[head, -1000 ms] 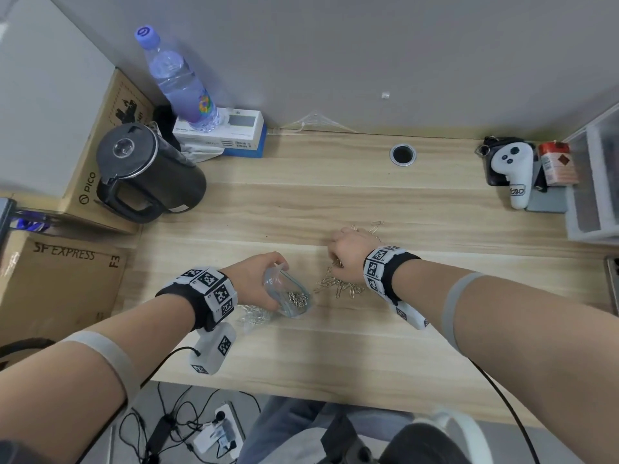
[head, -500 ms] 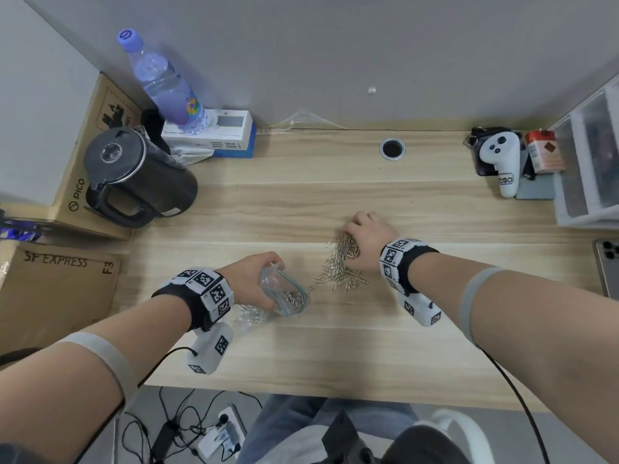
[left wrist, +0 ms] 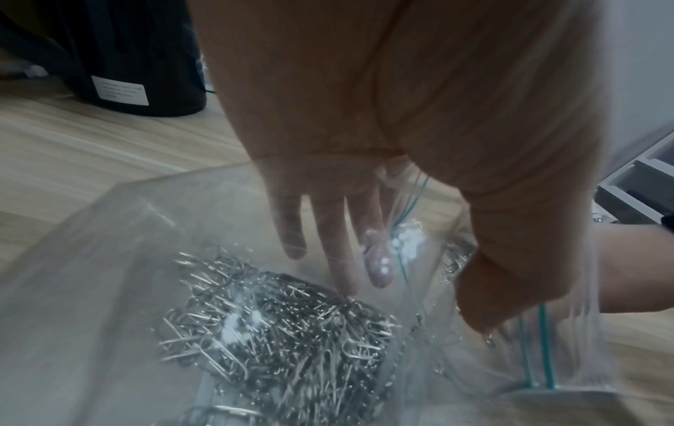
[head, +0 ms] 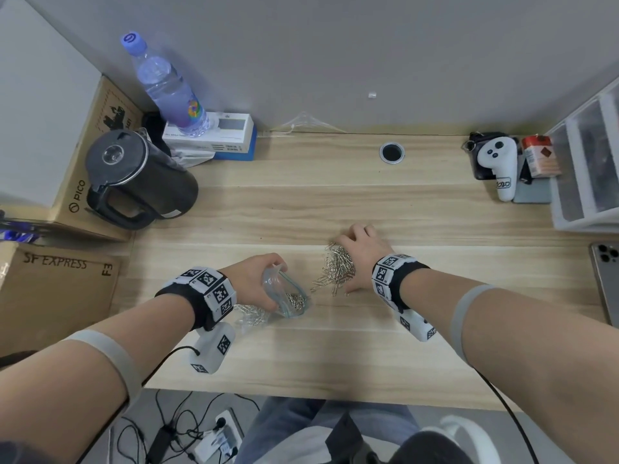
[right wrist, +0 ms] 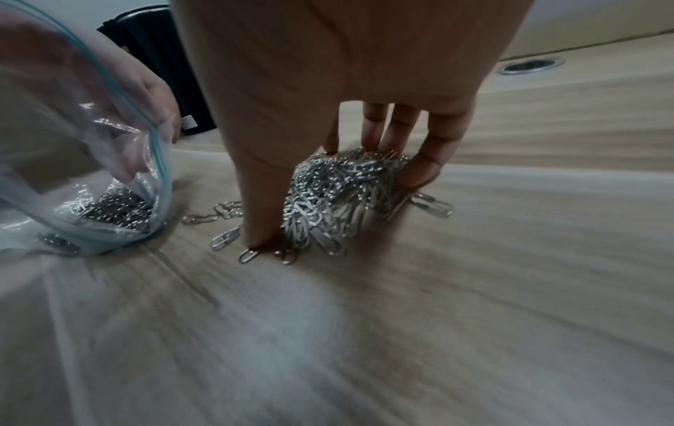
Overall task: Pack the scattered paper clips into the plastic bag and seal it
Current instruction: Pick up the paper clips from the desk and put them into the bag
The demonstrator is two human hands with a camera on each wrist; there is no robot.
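Note:
A clear zip plastic bag (head: 284, 298) with a teal seal strip lies on the wooden table (head: 335, 346), its mouth facing right. My left hand (head: 271, 286) grips the mouth's rim and holds it wide, fingers (left wrist: 342, 259) inside and thumb outside. Several silver paper clips (left wrist: 277, 340) lie inside the bag. To its right a heap of loose paper clips (head: 335, 272) sits on the table. My right hand (head: 345, 262) cups this heap (right wrist: 328, 207), with fingertips (right wrist: 423, 167) behind it and the thumb on its near side. A few stray clips trail toward the bag mouth (right wrist: 160, 184).
A black kettle (head: 140, 182), a water bottle (head: 167, 85) and a white box stand at the back left. At the right are a white controller (head: 499, 162), a drawer unit (head: 589, 162) and a phone (head: 608, 279). Cardboard boxes flank the table's left edge.
My right hand has raked the spread clips into a tighter heap and closed round it. The left hand still holds the bag mouth wide in the same place.

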